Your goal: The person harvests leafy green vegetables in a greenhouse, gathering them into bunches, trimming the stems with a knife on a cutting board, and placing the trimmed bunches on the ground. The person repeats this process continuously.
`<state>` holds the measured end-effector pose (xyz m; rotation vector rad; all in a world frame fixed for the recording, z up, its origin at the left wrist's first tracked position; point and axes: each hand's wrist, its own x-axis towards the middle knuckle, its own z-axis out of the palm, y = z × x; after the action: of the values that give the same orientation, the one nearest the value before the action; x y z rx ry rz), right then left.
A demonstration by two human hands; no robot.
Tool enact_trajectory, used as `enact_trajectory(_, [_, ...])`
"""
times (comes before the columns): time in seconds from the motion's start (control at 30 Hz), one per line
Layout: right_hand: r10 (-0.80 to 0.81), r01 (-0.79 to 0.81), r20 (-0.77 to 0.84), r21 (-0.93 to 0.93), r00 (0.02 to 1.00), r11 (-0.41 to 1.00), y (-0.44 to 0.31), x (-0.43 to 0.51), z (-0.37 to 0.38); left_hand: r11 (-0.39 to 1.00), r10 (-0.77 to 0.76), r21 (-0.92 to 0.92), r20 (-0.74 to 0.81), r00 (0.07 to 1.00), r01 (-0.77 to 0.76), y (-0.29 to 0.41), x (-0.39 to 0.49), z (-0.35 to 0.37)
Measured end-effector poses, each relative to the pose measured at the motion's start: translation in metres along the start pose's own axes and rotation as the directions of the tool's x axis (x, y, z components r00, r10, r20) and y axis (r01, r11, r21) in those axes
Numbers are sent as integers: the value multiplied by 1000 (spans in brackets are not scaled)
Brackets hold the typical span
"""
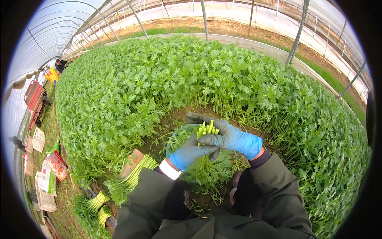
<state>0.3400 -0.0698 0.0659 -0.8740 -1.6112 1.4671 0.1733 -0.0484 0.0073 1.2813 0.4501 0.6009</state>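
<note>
A bunch of cut leafy greens (206,131) is upended between my hands, pale stem ends up and leaves down. My left hand (188,152), in a soiled blue glove, wraps the stems from below. My right hand (231,138), gloved likewise, holds them higher up, its thumb in front and its fingers stretched behind. Both hands touch around the stems. Under them is a blue round tub (169,145), partly covered by loose leafy trimmings (182,136). By my left forearm lies a pile of cut greens (138,173) with stems aligned.
Standing leafy plants (191,68) surround the dug soil patch before me. Tied bunches (100,200) lie at lower left. Along the left path are plastic crates (45,198), printed bags (56,165) and a red cart (34,95). A person (60,65) is far off near a yellow crate (52,74).
</note>
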Motion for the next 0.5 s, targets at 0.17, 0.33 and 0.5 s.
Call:
enact_trajectory(0.17, [-541,485,-96,-335,835,808,-14,-12,-17,998,-60,-4,220,974,63,-14,-1,4])
enact_trajectory(0.33, [-170,231,176,-426,970,875,8,-23,-4,989,-8,144,293,956,-36,-21,-6,2])
enact_trajectory(0.5, [-445,426,110,-555,889,715,9,-21,10,988,-64,151,322,945,16,-32,-5,-2])
